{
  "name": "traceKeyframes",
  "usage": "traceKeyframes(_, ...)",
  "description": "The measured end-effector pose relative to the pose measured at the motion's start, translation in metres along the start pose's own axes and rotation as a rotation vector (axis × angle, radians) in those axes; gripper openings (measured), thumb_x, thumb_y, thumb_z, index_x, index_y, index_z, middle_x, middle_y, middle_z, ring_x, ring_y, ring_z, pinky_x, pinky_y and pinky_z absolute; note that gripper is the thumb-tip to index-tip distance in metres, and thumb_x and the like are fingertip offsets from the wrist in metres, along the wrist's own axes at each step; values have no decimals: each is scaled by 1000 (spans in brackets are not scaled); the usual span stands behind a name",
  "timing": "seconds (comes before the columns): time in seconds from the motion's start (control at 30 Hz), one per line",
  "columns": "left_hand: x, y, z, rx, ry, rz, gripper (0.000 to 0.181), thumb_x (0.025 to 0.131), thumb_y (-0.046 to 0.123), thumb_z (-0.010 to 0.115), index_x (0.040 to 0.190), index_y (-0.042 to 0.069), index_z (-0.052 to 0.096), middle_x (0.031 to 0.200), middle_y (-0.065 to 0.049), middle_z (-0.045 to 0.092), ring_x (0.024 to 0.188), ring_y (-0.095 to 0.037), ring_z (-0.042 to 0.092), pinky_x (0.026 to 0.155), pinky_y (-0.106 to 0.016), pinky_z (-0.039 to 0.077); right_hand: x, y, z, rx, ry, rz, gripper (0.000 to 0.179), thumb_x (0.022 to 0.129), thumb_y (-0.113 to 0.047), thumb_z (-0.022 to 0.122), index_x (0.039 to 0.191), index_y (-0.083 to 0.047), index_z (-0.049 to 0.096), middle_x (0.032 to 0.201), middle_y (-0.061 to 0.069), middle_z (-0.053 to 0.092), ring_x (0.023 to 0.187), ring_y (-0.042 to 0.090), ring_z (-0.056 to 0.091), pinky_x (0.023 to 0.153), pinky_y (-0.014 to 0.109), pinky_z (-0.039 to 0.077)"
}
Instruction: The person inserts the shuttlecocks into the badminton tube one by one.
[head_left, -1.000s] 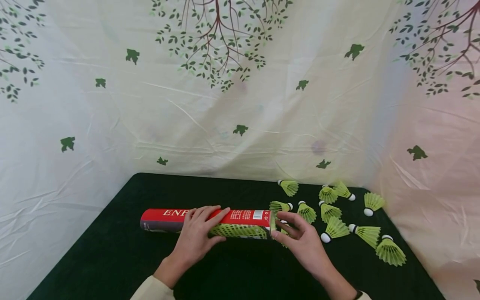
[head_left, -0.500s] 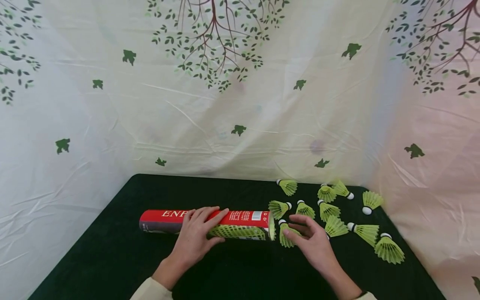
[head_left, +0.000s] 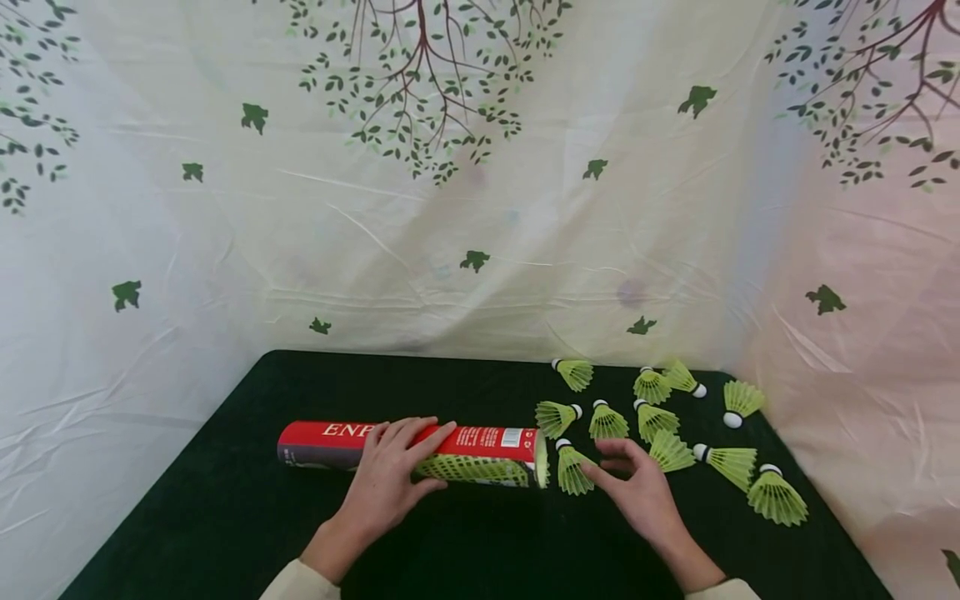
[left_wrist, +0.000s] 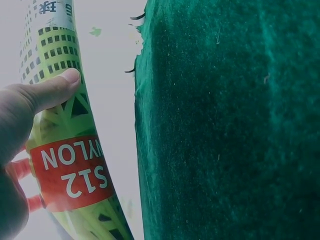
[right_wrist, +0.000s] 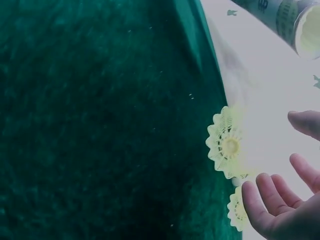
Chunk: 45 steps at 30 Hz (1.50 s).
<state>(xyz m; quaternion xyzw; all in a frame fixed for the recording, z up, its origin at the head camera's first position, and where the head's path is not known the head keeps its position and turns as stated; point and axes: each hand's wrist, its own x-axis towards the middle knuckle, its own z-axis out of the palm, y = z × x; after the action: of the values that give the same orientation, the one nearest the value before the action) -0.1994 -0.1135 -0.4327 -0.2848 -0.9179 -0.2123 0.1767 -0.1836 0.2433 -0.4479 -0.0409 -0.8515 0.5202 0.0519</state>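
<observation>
A red shuttlecock tube lies lengthwise on the dark green table, its right end showing yellow-green inside. My left hand grips it around the middle, with the thumb on the near side. In the left wrist view, the thumb presses a clear section with yellow-green netting behind it. My right hand is off the tube with fingers loosely bent and apart, holding nothing. Its thumb is right at the skirt of a yellow-green shuttlecock with a white cork, lying just beyond the tube's end.
Several more yellow-green shuttlecocks lie scattered over the right part of the table. One shuttlecock is near the right edge. A pale cloth printed with leaves hangs behind and at both sides.
My right hand has come away from the tube's right end and moved right, uncovering the nearest shuttlecock. The left hand keeps its grip, and the tube stays in place.
</observation>
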Motion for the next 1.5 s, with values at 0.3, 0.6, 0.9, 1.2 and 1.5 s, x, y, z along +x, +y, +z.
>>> traceKeyframes(0.3, -1, 0, 0, -2, -18, -4, 97, 73, 29, 91, 153, 45, 38, 144, -3, 52, 130, -26, 48, 108, -63, 31, 3, 11, 1, -43, -4, -29, 35, 89, -15, 77, 117, 1, 65, 117, 16, 64, 100, 28, 65, 72, 33, 54)
traceKeyframes(0.6, -1, 1, 1, 1, -25, -2, 97, 73, 29, 91, 153, 45, 38, 144, -3, 52, 130, -25, 48, 108, -63, 31, 9, 18, 3, -81, 9, -26, 22, 90, -7, 74, 111, 0, 68, 104, 10, 67, 90, 21, 64, 70, 29, 53)
traceKeyframes(0.9, -1, 0, 1, 10, -16, 4, 98, 72, 30, 91, 153, 45, 38, 143, -2, 52, 129, -24, 48, 107, -63, 32, 11, 20, 5, -55, 6, 7, 13, 92, -7, 72, 104, -2, 69, 94, 6, 68, 78, 19, 64, 63, 27, 54)
traceKeyframes(1.2, -1, 0, 1, 12, -11, 8, 97, 73, 30, 91, 153, 45, 38, 143, -2, 53, 129, -24, 48, 107, -63, 33, 13, 24, 5, -41, 17, 25, 11, 93, -7, 69, 103, -3, 69, 95, 7, 68, 79, 19, 65, 65, 27, 56)
traceKeyframes(1.5, -2, 2, 1, 9, -23, -7, 97, 73, 30, 91, 153, 45, 38, 144, -2, 51, 130, -24, 47, 108, -63, 31, 10, 22, 2, 26, 44, 43, 10, 95, -5, 66, 105, -1, 68, 98, 10, 67, 85, 21, 65, 69, 30, 59)
